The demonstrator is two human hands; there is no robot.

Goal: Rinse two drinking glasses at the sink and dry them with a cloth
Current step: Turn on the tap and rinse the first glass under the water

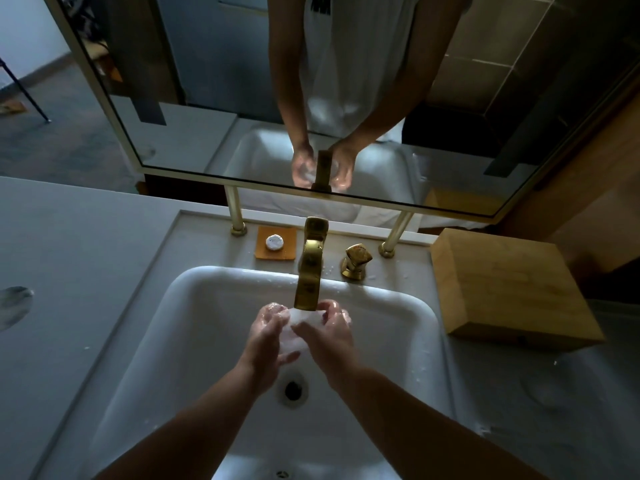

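Observation:
A clear drinking glass (294,336) is held between both my hands over the white sink (194,327), right under the gold faucet spout (308,271). Water runs from the spout onto the glass. My left hand (268,336) wraps the glass from the left, and my right hand (329,336) grips it from the right; both hands are wet. Most of the glass is hidden by my fingers and the water. I see no second glass and no cloth.
A gold tap handle (356,259) stands right of the faucet. A small white soap on an orange dish (276,243) sits to its left. A wooden box (509,289) rests on the right counter. The mirror (311,98) rises behind. The drain (292,389) lies below my hands.

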